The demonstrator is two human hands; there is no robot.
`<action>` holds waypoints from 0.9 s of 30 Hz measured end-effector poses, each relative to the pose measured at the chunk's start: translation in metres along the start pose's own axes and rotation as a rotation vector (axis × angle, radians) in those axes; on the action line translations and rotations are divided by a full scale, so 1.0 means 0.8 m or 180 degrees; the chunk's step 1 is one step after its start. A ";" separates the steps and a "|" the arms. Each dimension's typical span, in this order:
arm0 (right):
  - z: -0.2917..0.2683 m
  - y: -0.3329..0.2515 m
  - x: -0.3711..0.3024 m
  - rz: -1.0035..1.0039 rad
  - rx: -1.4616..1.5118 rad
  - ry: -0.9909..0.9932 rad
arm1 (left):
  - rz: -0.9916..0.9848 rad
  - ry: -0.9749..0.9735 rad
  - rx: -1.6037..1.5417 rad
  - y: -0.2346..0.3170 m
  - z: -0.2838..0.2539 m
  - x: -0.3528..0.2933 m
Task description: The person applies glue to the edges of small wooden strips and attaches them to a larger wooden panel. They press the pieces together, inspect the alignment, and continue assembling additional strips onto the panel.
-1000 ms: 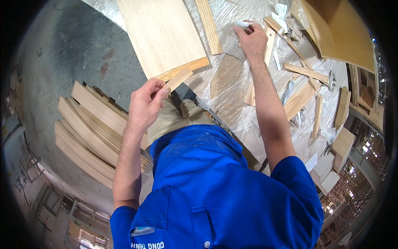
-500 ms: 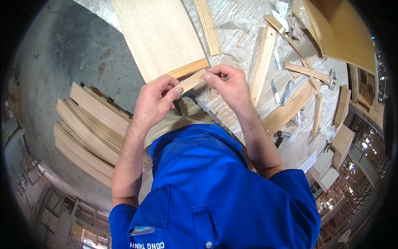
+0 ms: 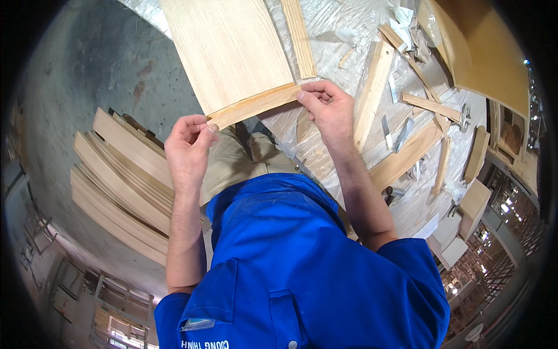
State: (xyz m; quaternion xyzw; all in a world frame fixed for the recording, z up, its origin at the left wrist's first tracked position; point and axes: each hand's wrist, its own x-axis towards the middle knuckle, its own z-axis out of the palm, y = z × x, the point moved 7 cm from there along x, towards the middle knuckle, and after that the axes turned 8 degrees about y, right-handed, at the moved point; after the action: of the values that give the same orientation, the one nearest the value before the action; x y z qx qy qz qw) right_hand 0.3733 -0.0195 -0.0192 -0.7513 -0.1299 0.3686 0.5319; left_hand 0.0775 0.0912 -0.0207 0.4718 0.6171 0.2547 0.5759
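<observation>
Stained grey concrete floor [image 3: 110, 67] at upper left, broad worktable under wrinkled clear plastic [image 3: 328, 63] at upper right — light glinting off its folds — open brown wooden cabinet [image 3: 512, 130] at right edge, white light spots [image 3: 504, 207] lower right

Grey floor [image 3: 110, 64], stacked boards [image 3: 119, 183], white scrap [image 3: 402, 23]

Both arms reach toward the far side, bent at the elbows. The left forearm [image 3: 186, 232] runs almost straight away; the left hand [image 3: 189, 144] pinches, thumb opposite curled fingers. The right forearm [image 3: 357, 186] slants toward the left, and the right hand [image 3: 332, 110], slightly farther away, pinches too, its fingertips pointing left.
</observation>
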 end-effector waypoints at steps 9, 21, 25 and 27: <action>-0.007 0.000 0.001 -0.0302 -0.0475 0.0114 | -0.0167 0.0314 -0.0147 -0.005 -0.006 -0.001; 0.001 -0.005 0.007 -0.0448 -0.0686 0.0164 | -0.0039 0.0505 -0.0275 -0.019 -0.008 0.000; 0.000 0.000 0.010 -0.0401 -0.0590 0.0165 | -0.0016 0.0487 -0.0318 -0.022 -0.007 0.001; -0.001 0.002 0.011 -0.0386 -0.0678 0.0167 | 0.0013 0.0473 -0.0271 -0.023 -0.007 0.000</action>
State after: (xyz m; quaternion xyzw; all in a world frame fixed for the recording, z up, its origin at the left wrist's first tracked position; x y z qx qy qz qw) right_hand 0.3793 -0.0158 -0.0243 -0.8037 -0.1996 0.3001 0.4735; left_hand 0.0667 0.0850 -0.0355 0.4280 0.6458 0.3163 0.5475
